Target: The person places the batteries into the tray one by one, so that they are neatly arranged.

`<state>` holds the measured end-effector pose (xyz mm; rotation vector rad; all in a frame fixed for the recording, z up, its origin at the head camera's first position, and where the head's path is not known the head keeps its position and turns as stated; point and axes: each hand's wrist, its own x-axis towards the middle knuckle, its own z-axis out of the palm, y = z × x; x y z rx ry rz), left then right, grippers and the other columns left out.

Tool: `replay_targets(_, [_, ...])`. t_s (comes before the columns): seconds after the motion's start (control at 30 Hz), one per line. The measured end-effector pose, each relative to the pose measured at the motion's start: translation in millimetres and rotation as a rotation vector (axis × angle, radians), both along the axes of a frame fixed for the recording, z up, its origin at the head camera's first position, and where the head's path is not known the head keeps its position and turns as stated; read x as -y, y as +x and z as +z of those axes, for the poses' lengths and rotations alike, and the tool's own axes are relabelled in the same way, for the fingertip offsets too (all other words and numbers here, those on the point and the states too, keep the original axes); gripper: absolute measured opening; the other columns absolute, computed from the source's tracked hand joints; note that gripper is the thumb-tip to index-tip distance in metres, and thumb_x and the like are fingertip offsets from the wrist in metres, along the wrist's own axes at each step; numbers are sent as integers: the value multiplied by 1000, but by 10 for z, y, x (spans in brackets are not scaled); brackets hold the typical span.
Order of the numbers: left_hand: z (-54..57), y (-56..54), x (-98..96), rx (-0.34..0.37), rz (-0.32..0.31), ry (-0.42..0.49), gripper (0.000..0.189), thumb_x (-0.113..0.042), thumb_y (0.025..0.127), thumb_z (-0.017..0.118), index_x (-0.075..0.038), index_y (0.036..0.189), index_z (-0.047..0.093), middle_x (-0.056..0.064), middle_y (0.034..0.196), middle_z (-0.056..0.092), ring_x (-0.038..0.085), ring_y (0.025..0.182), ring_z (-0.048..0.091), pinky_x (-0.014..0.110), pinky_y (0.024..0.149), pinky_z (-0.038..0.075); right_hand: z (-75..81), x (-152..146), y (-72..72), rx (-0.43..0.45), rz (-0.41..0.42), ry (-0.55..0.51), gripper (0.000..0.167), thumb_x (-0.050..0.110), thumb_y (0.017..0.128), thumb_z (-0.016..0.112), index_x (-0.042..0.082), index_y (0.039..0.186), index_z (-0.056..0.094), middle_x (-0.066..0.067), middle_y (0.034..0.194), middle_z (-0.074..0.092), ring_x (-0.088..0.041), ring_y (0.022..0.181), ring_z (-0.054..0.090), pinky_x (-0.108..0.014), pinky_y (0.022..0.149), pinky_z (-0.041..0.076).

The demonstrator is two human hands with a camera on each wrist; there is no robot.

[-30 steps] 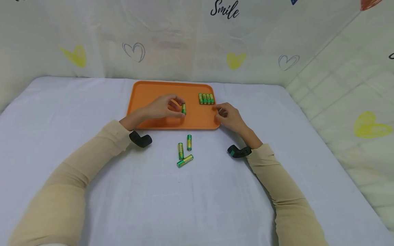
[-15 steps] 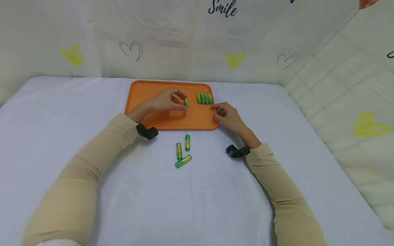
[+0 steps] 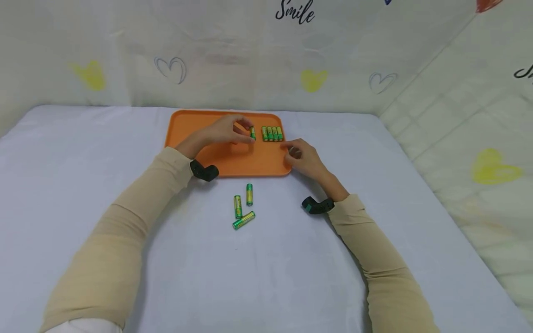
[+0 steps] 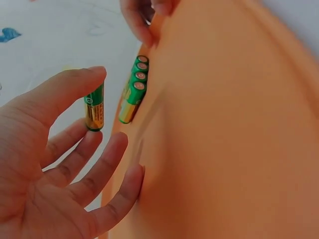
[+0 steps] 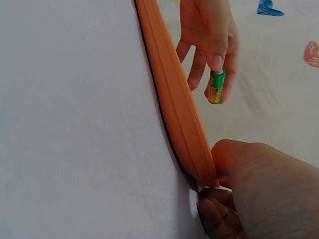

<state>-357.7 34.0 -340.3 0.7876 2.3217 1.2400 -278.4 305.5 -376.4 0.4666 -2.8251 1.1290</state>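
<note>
My left hand (image 3: 225, 131) pinches a green and gold battery (image 4: 94, 110) by its two ends, thumb on one and fingertip on the other. It holds the battery above the orange tray (image 3: 262, 162), just left of a row of several matching batteries (image 3: 272, 134) lying side by side at the tray's right edge. In the left wrist view the other fingers spread loosely over the tray. My right hand (image 3: 306, 158) grips the tray's right rim, thumb and curled fingers on either side of it in the right wrist view.
Three loose batteries lie on the white cloth in front of the tray: one upper (image 3: 249, 194), one left (image 3: 238, 206), one slanted (image 3: 244, 220). A pale backdrop (image 3: 233, 88) with hearts stands behind the table. Black wrist cameras (image 3: 204, 171) sit on both wrists.
My left hand has carried its battery farther back and to the right across the tray, up beside the row. The right hand has stayed at the rim. The head view has shifted slightly.
</note>
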Motion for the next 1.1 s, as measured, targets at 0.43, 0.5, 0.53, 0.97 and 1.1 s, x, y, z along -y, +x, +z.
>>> replay_targets(0.43, [-6, -68, -117, -34, -20, 9, 57, -19, 89, 73, 0, 135, 46, 16, 135, 46, 33, 127, 51, 41, 105, 42, 8, 43, 25, -16, 3, 9, 36, 3, 90, 59, 0, 126, 62, -18, 120, 57, -30, 100, 55, -41, 89, 47])
replay_targets(0.5, [-12, -74, -126, -32, -18, 15, 56, -17, 89, 72, 0, 135, 46, 17, 135, 45, 34, 127, 51, 42, 105, 42, 18, 51, 29, -23, 6, 11, 35, 3, 90, 59, -1, 125, 62, -19, 120, 57, -31, 100, 55, -41, 88, 47])
replay_targets(0.53, [-15, -79, -131, -33, -15, 14, 56, -17, 89, 72, 0, 135, 45, 17, 135, 45, 34, 127, 50, 42, 105, 42, 21, 55, 28, -24, 7, 9, 35, 3, 90, 59, -1, 125, 62, -19, 120, 57, -31, 99, 55, -41, 88, 47])
replay_targets(0.97, [-85, -194, -268, -105, 20, -99, 59, -21, 86, 75, -1, 135, 48, 16, 135, 48, 30, 125, 46, 40, 103, 41, 13, 62, 26, -30, 16, 6, 36, 3, 90, 59, -1, 125, 62, -18, 119, 58, -29, 100, 55, -39, 88, 47])
replay_targets(1.1, [-94, -200, -298, -115, 25, -114, 59, -20, 86, 75, 0, 134, 48, 16, 135, 48, 29, 123, 46, 40, 103, 41, 20, 60, 27, -25, 8, 7, 36, 4, 90, 59, 0, 125, 62, -17, 120, 58, -28, 100, 55, -39, 88, 47])
